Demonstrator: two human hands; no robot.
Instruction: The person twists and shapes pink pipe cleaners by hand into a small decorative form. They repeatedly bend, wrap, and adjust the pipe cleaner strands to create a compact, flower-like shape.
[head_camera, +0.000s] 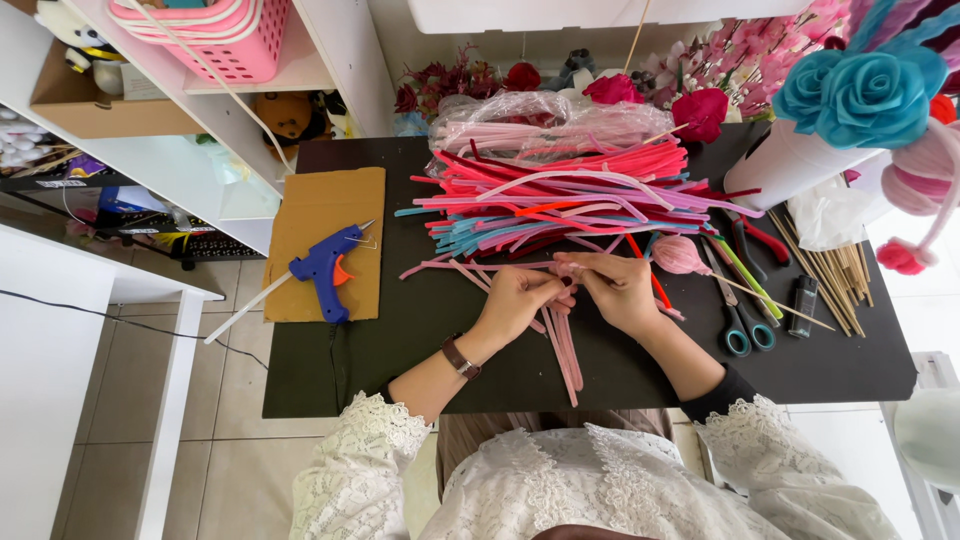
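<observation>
**Both hands pinch pink pipe cleaners at desk centre**

Pile of pipe cleaners (560, 195) just behind hands; blue glue gun (325, 268) on cardboard (325, 205) to left; scissors (745, 325) and wooden sticks (835, 270) to right. Left hand (515, 300) and right hand (620, 290) closed together on pink pipe cleaners (565, 350), thin fuzzy strands trailing toward body on black desk (400, 340).

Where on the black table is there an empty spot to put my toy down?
Bare table shows along the near edge, between the cardboard with the glue gun and the left hand. Another patch lies near the right corner, below the scissors. The middle back is crowded with pipe cleaners.
</observation>
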